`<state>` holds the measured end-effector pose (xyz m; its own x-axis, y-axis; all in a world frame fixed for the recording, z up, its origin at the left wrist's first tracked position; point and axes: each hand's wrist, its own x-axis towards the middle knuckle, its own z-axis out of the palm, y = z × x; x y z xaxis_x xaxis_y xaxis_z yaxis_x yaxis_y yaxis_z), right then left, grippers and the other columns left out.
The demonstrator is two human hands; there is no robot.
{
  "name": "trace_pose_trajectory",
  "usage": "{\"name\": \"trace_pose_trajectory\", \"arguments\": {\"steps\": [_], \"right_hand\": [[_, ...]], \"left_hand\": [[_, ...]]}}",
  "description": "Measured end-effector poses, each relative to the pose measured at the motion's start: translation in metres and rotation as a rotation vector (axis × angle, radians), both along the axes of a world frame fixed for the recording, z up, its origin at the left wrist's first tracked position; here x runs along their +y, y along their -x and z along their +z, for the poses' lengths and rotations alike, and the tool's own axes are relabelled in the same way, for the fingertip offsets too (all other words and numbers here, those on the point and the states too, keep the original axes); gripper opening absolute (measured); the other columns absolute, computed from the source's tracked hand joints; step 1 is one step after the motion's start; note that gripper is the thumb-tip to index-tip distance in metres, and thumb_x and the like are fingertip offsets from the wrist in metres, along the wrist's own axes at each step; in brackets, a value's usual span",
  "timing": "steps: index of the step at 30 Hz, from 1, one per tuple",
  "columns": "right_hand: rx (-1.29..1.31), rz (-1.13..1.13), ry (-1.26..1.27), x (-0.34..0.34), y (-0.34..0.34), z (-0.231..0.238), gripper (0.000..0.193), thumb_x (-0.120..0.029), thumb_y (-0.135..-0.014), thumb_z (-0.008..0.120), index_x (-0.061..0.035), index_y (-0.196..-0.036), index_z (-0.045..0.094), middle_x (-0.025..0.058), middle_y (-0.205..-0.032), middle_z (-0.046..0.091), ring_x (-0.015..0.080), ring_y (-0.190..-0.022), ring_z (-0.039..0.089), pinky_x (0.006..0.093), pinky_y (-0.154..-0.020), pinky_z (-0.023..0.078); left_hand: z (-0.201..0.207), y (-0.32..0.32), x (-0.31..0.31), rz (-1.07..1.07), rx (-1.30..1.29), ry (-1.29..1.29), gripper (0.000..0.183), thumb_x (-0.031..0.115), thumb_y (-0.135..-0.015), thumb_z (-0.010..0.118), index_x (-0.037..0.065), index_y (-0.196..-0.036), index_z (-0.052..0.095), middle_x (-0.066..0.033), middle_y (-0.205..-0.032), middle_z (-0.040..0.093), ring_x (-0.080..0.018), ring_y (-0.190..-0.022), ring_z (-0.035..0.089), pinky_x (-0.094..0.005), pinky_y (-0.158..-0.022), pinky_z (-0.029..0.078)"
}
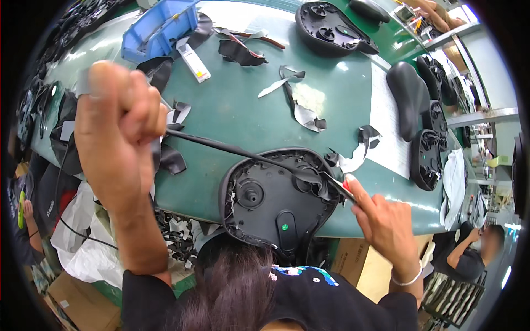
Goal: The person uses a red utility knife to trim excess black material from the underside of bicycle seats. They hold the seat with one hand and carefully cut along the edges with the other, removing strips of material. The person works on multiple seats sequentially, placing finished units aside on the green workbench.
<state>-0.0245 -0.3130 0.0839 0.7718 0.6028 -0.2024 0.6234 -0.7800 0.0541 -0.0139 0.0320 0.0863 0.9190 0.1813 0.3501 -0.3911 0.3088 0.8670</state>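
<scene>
A bicycle saddle [258, 218] lies upside down at the near edge of the green table, its black plastic underside facing up. My left hand [113, 127], raised at the left, is closed in a fist around the end of a black strip of cover material [221, 146]. That strip runs taut from the fist to the saddle's far right rim. At that rim my right hand [386, 226] holds a slim bladed tool [338, 187] with a bit of red near the fingers. The blade's tip touches or nearly touches the strip; its exact kind is unclear.
Cut scraps [303, 110] lie about the green table [237, 99]. A blue bin [160, 30] and a small white box [193, 62] stand far left. More saddles [407, 99] line the right side, another [334, 30] the back. Co-workers [469, 251] are at the sides.
</scene>
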Motion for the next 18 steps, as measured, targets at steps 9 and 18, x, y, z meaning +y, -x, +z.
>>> {"name": "trace_pose_trajectory", "arguments": {"steps": [9,18], "right_hand": [[-0.031,-0.157,-0.120,-0.016,0.031,-0.025,0.056,-0.018,-0.086,0.064,-0.0143,-0.138,0.046,0.0076,-0.060,0.052,0.0266,-0.046,0.053,0.0381,-0.044,0.038],[0.358,-0.721,-0.731,-0.010,0.095,-0.046,0.059,-0.017,-0.087,0.063,-0.0061,-0.140,0.040,0.0208,-0.087,0.068,0.0383,-0.070,0.066,0.0410,-0.059,0.052]], "left_hand": [[-0.034,-0.043,-0.104,-0.685,0.201,-0.322,0.025,0.028,-0.094,0.054,0.007,-0.081,0.053,-0.0016,-0.079,0.049,-0.0131,-0.073,0.044,-0.0271,-0.062,0.035],[-0.042,-0.040,-0.099,0.794,0.030,0.176,0.039,0.035,-0.100,0.047,0.012,-0.072,0.033,0.0035,-0.062,0.026,-0.0066,-0.055,0.027,-0.0219,-0.050,0.023]]}}
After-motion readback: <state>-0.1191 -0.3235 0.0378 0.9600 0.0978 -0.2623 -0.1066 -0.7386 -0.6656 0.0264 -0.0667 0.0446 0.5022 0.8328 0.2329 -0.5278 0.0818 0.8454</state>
